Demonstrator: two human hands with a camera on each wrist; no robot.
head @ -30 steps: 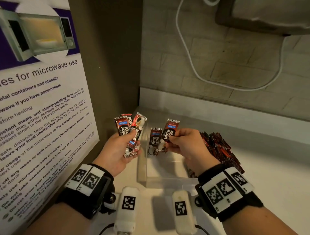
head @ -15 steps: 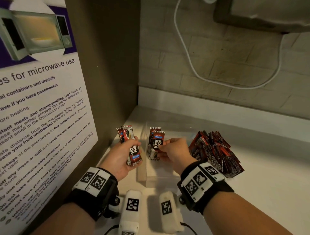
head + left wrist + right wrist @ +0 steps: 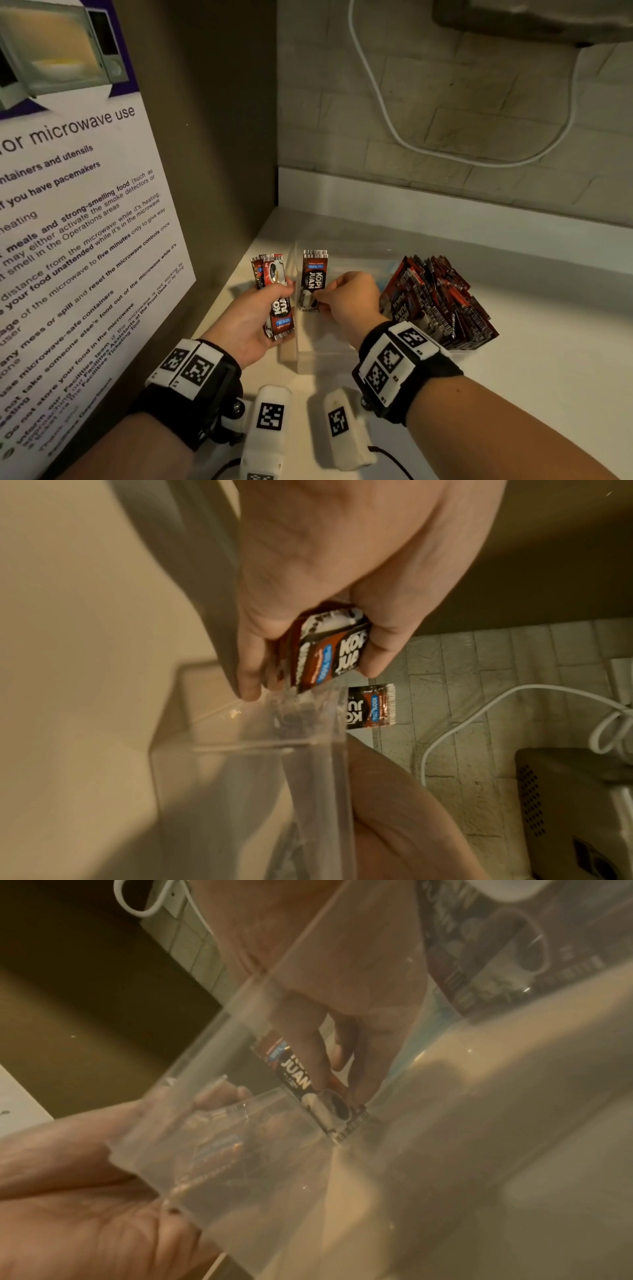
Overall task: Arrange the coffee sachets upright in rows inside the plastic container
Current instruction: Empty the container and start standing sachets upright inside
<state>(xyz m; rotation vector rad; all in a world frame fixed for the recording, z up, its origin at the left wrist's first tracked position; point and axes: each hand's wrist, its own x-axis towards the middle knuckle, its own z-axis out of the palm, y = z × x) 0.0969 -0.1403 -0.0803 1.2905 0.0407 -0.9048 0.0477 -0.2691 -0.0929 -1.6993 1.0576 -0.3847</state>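
Note:
A clear plastic container [image 3: 310,356] stands on the white counter between my hands. My right hand [image 3: 346,296] reaches inside it and pinches a dark red coffee sachet [image 3: 313,279] that stands upright against the left wall, its bottom edge touching the floor of the container [image 3: 240,1031] in the right wrist view. Just left of the container, my left hand [image 3: 255,308] grips a small bunch of sachets [image 3: 275,296]. The left wrist view shows the bunch [image 3: 325,653] between thumb and fingers at the container's rim [image 3: 329,723].
A second clear container packed with several sachets [image 3: 435,301] stands just to the right. A tall panel with a microwave notice [image 3: 78,222] closes the left side. A tiled wall with a white cable [image 3: 394,126] is behind. An appliance hangs at the upper right.
My right hand has lowered its sachets into the container until they stand on its floor. My left hand has dropped beside the container with its bunch.

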